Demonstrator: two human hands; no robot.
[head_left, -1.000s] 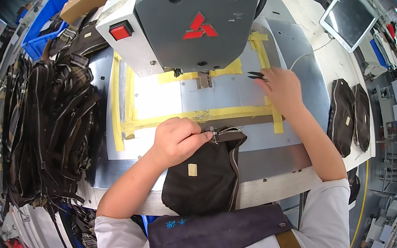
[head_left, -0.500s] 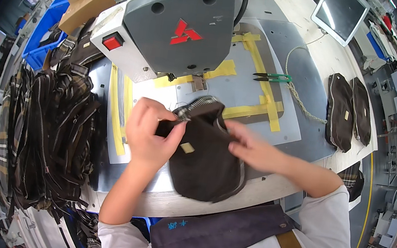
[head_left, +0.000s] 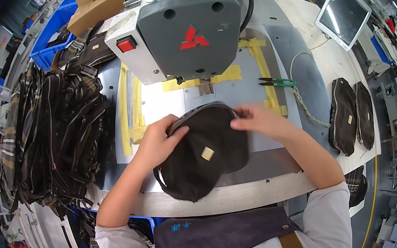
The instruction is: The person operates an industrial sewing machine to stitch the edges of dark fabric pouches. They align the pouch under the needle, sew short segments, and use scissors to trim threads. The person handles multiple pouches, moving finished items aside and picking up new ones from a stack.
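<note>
A dark brown fabric piece (head_left: 188, 165), pouch-like with a zipper along its upper edge and a small cream label, hangs over the near edge of the sewing table. At its upper left, my left hand (head_left: 158, 141) pinches the zippered edge between thumb and fingers. My right hand (head_left: 261, 121) closes on the upper right corner of the same piece. Just beyond the fabric is the grey sewing machine head (head_left: 185, 32), its needle area above a metal plate marked with yellow tape.
Piled dark and plaid zippered pieces (head_left: 51, 135) fill the left side. Green-handled thread snips (head_left: 279, 83) lie right of the machine, tied to a cord. Two finished-looking brown pieces (head_left: 344, 115) rest at the right, below a white tablet (head_left: 343, 15). A blue bin (head_left: 47, 56) and cardboard box (head_left: 95, 12) stand back left.
The fabric piece has been turned and spread, so its zippered edge now arcs across the top. My right hand has moved up to the upper corner; my left hand has shifted slightly down.
</note>
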